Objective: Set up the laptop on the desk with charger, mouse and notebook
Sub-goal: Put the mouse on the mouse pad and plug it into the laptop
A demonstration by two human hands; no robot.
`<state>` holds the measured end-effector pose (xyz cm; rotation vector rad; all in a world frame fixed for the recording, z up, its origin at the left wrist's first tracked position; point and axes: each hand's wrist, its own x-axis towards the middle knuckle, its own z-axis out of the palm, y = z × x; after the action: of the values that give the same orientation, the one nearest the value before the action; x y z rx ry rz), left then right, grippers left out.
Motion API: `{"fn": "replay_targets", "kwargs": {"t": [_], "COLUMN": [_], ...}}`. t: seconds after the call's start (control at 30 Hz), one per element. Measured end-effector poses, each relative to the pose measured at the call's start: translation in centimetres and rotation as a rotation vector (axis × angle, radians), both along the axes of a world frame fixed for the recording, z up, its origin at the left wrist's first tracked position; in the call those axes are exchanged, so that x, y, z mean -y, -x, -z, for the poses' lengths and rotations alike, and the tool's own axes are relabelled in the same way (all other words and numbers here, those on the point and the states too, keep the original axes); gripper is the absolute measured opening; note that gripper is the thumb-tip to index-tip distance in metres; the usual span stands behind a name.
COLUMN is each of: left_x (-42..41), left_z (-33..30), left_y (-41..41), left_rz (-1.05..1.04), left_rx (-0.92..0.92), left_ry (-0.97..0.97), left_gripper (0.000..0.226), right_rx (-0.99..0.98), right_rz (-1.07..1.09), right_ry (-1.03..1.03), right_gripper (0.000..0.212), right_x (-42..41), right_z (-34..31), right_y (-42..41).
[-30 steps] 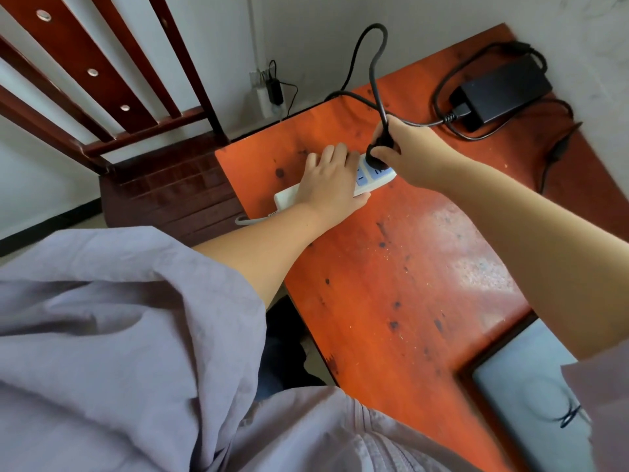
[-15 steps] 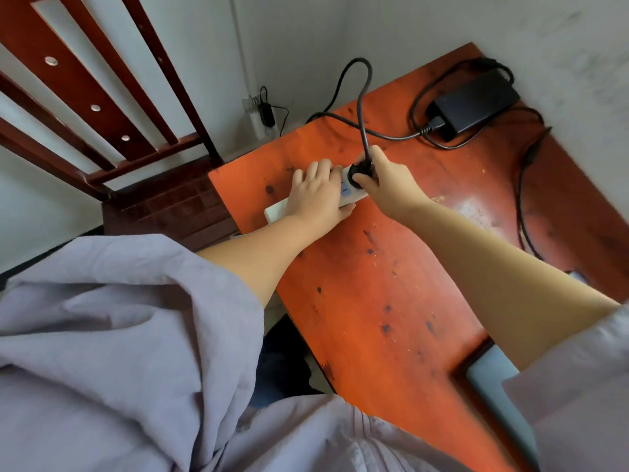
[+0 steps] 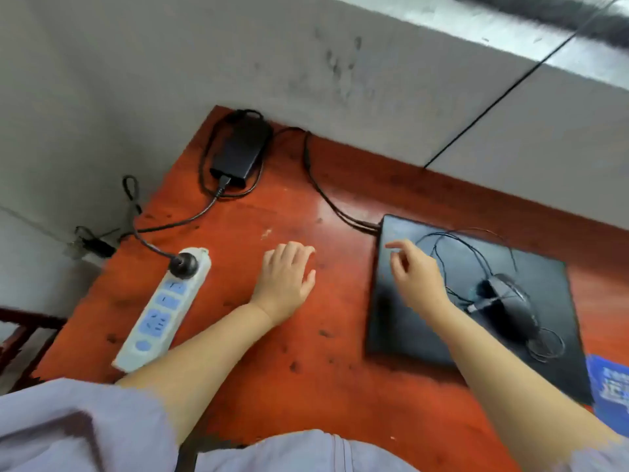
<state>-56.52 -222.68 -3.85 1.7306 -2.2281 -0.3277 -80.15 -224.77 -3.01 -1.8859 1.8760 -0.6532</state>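
Two empty grips: left hand (image 3: 284, 284) flat, bracing on red wooden surface (image 3: 306, 369); right hand (image 3: 417, 277) spread above closed black laptop (image 3: 425, 335), likely to open it.

Left hand (image 3: 284, 282) flat, empty; right hand (image 3: 417, 279) raised, fingers (image 3: 394, 246) loose.

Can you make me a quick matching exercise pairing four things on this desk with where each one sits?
Things:
1. black wired mouse
2. round black plug
3. black charger brick
4. blue printed notebook

Places:
A. far corner of the red desk, by the wall
B. on the closed black laptop
C. end socket of the white power strip
D. right edge of view

Pairs: 1-B, 2-C, 3-A, 4-D
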Motion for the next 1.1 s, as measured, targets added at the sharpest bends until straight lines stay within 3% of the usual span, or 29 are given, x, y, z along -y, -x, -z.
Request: {"fn": "replay_targets", "kwargs": {"t": [0.27,0.43,0.6,0.73,0.87,0.93,1.0,1.1], "left_x": [4.7,3.3,1.9,1.6,0.2,-0.4,-0.2,0.9], "left_z": [0.0,0.1,0.8,2.0,0.4,0.0,-0.3,-1.8], "left_y": [13.3,20.1,25.1,27.4,29.8,32.2,35.8,42.2], "left_rz": [0.593,0.772,0.662,0.604,0.531,0.441,0.305,0.182], "left_rx": [0.0,-0.017,0.231,0.39,0.5,0.43,0.219,-0.107], "left_ry": [-0.039,-0.025,-0.081,-0.046,0.084,0.017,-0.122,-0.172], "left_gripper": [0.041,0.045,0.052,0.036,0.03,0.029,0.022,0.022], "right_rx": [-0.156,-0.205,-0.179,-0.287,-0.153,-0.113,-0.057,0.01], "right_rz": [0.54,0.614,0.495,0.4,0.298,0.317,0.41,0.637], "right_ry": [0.089,-0.176,-0.258,-0.199,-0.103,-0.035,0.025,0.048], "right_gripper": [0.02,0.042,0.073,0.073,0.069,0.069,0.067,0.067], "right_x": [-7.2,-9.4,-8.4,-7.3,-7.5,-8.5,-10.2,-14.0], "right_z": [-1.1,-0.2,1.5,2.0,0.9,-0.4,-1.7,-2.8], "right_y": [12.3,15.8,17.2,18.9,23.6,27.5,32.0,38.3]}}
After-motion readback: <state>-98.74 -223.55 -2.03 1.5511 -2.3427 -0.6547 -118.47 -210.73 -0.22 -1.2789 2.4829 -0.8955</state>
